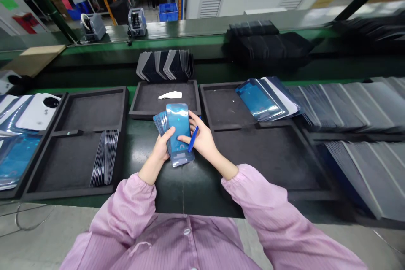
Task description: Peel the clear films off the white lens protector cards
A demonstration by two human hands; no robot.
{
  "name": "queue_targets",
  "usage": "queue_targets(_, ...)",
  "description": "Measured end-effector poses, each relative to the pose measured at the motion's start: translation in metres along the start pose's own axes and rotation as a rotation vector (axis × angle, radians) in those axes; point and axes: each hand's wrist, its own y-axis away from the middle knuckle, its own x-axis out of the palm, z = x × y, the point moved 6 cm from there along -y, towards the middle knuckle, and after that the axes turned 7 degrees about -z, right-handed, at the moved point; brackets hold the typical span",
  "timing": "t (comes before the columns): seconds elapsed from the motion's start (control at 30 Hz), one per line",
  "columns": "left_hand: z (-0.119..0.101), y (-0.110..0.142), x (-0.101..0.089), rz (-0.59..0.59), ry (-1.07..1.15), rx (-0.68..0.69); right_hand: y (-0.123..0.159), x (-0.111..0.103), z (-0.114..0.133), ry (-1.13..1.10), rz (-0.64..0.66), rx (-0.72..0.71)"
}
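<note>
Held close together over the glossy dark green bench (pixel 139 147), both hands are bare below gathered pink cuffs. The left hand (pixel 160 147) grips a fanned stack (pixel 161 121) of thin, round-cornered panels in blue film, its thumb on the edge of the front panel (pixel 177 122). That panel is flat, glossy and translucent blue, with a clear strip at its lower end. The right hand (pixel 202 138) has its fingers at the panel's right edge and its thumb across the face, and holds a slim blue pen (pixel 193 138) slanting over the panel's lower right side.

Just beyond the hands is a matte black foam tray (pixel 145 103) with a torn white scrap (pixel 171 95) in it; upright grey and black sheets (pixel 164 66) stand packed at its far edge. The left foam tray (pixel 71 162) holds a leaning row of thin panels (pixel 106 158), and beside it lies a white back cover (pixel 38 112) with a round black camera area. On the right foam tray (pixel 262 152), blue and white sheets (pixel 268 99) overlap at the upper corner, next to long rows of grey panels (pixel 344 105). Farther back sit two tape dispensers (pixel 137 22) and a dark, soft-looking heap (pixel 268 46).
</note>
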Motion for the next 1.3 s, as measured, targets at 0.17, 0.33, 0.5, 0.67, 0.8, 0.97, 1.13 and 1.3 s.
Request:
queue_targets(0.17, -0.004, 0.001, -0.002, -0.016, -0.042, 0.037, -0.005, -0.010, 0.008, -0.010, -0.088, -0.047)
queue_targets(0.33, -0.022, 0.000, -0.001, -0.005, -0.018, 0.114, 0.008, -0.021, 0.037, -0.123, -0.200, -0.159)
queue_targets(0.5, -0.034, -0.003, -0.008, -0.043, 0.031, 0.175, 0.025, 0.012, 0.036, -0.125, 0.202, -0.016)
queue_targets(0.67, -0.034, -0.002, -0.009, -0.072, 0.047, 0.213, 0.027, 0.021, 0.031, -0.050, 0.164, 0.015)
queue_targets(0.8, -0.033, 0.000, -0.006, -0.071, 0.064, 0.205, 0.024, 0.017, 0.031, 0.006, 0.100, -0.007)
queue_targets(0.97, -0.034, 0.001, -0.007, -0.080, 0.059, 0.203, 0.024, 0.017, 0.029, 0.031, 0.128, -0.024)
queue_targets(1.13, -0.033, 0.000, -0.007, -0.070, 0.071, 0.196, 0.024, 0.018, 0.029, 0.018, 0.135, -0.012)
queue_targets(1.3, -0.032, -0.001, -0.007, -0.074, 0.075, 0.193, 0.024, 0.019, 0.029, 0.016, 0.131, 0.005)
